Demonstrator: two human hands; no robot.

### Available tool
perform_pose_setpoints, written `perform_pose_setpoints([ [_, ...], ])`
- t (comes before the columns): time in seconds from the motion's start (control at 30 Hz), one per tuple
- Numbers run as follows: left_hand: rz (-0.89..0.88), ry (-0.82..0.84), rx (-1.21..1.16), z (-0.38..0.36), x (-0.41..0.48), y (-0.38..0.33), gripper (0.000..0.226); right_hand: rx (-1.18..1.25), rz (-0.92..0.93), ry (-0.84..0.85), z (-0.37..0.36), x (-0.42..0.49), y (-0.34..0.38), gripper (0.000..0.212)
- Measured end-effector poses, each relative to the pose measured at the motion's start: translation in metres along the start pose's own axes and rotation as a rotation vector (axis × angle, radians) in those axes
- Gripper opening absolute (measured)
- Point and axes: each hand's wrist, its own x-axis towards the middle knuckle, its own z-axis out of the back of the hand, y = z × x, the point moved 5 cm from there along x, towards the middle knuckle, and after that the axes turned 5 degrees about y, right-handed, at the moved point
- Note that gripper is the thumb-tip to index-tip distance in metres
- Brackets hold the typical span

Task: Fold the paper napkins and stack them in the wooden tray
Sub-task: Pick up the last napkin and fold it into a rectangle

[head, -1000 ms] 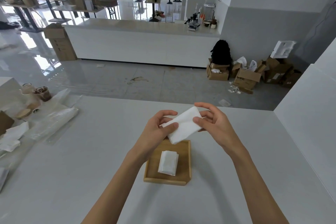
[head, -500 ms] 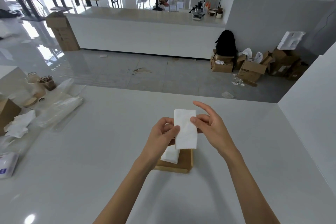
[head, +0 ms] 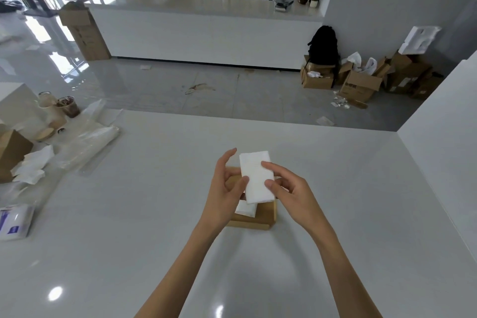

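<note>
I hold the folded napkin [head: 256, 177] above the tray [head: 268, 215], pinched between my left hand [head: 227, 186] and right hand [head: 289, 188]; one napkin below [head: 246, 208] lies already inside. The fold looks finished; next I should lower it flat onto that one, edges aligned.

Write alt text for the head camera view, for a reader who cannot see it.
Two bare hands, left hand and right hand, hold a folded white napkin above a wooden tray on a white table. Another folded napkin already lies in the tray. Plastic bags and loose napkins sit at the table's left edge.
</note>
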Motion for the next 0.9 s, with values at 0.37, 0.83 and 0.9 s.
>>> perform_pose_setpoints([
  [0.37,0.088,0.262,0.076,0.01,0.025,0.011,0.05,0.109,-0.104,0.081,-0.003,0.006,-0.019,0.056],
  [0.83,0.164,0.414,0.147,0.024,0.103,0.05,0.069,-0.036,-0.147,0.089,-0.003,0.078,-0.065,0.066],
  [0.9,0.159,0.429,0.14,0.026,0.114,0.051,0.069,-0.021,-0.123,0.11,-0.002,0.089,-0.066,0.072],
])
